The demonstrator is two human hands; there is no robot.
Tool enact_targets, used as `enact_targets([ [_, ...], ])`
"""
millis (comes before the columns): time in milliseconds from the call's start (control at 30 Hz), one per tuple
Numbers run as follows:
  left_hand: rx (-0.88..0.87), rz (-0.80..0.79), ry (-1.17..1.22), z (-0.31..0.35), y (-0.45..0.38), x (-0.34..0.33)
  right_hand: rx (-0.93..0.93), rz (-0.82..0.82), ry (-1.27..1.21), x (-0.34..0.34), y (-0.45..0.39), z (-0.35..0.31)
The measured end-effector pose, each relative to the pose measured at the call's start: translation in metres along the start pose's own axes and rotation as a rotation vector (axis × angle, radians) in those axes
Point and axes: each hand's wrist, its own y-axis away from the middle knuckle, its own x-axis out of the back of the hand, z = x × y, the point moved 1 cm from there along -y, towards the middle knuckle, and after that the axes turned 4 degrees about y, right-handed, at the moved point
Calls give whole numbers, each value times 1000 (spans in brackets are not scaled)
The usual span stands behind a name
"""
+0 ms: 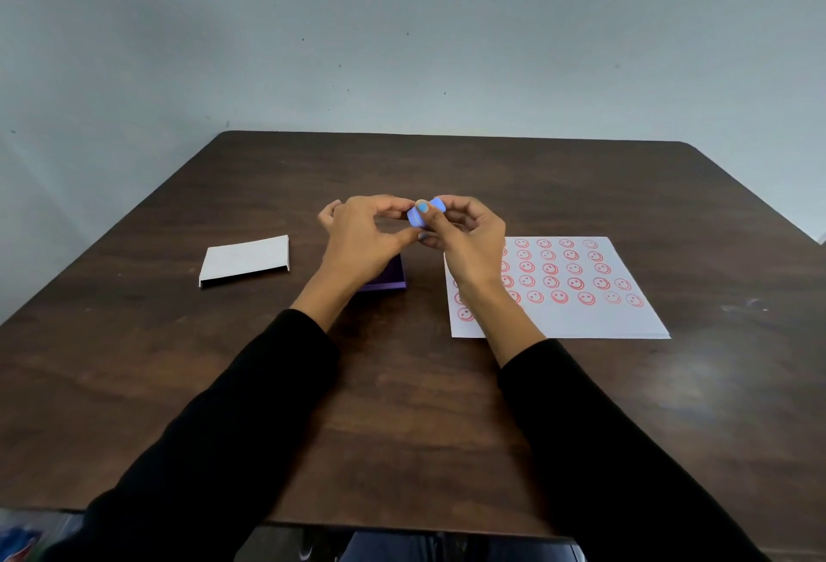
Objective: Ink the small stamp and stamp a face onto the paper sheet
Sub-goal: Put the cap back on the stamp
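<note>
A small light-blue stamp is held in the air above the middle of the table, pinched between the fingertips of both hands. My left hand grips it from the left and my right hand from the right. Below my left wrist lies a purple ink pad, mostly hidden by that hand. The white paper sheet lies to the right, covered with several rows of red smiling faces; my right forearm hides its left edge.
A white folded card or box lid lies to the left on the dark wooden table. A grey wall stands behind the table's far edge. My black sleeves cross the near part of the table.
</note>
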Motion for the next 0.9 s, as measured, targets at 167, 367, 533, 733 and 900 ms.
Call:
enact_targets([
  [167,7,16,-9,0,0,1,-18,-46,-6,2,-1,-2],
  [367,-57,7,-40,1,2,8,-47,-118,11,3,0,-6],
  [533,-44,8,-57,1,3,8,2,-94,157,4,-1,-6],
  [733,-22,-76,-30,2,0,10,176,-50,378,6,1,-12],
  [900,-7,-85,-51,-3,-5,21,364,-124,714,13,5,-12],
])
